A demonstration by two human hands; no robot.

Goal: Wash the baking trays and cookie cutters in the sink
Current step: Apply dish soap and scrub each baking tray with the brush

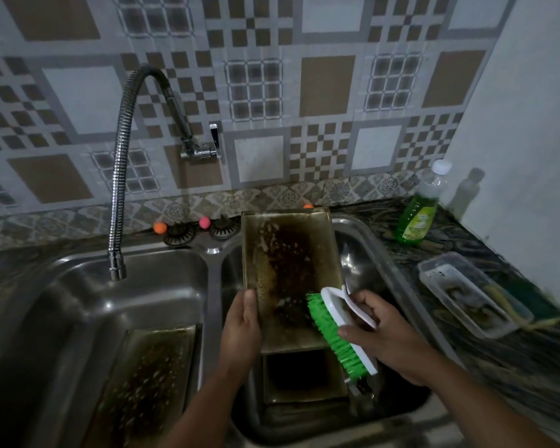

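A stained, browned baking tray (pixel 291 253) leans tilted over the right basin of the steel sink (pixel 362 227), its far end propped on the back rim. My left hand (pixel 242 328) grips the tray's near left edge, thumb on its inner face. My right hand (pixel 382 331) holds the white handle of a scrub brush (pixel 335 334); its green bristles touch the tray's lower right part. A second tray (pixel 301 376) lies beneath in the same basin. A third dirty tray (pixel 146 383) lies in the left basin. No cookie cutters can be made out.
A flexible chrome tap (pixel 118 189) hangs over the left basin with no water running. Green dish soap bottle (pixel 419 211) stands on the dark counter at right. A clear plastic container (pixel 469 295) lies nearer. Two drain strainers (pixel 201 232) rest on the back rim.
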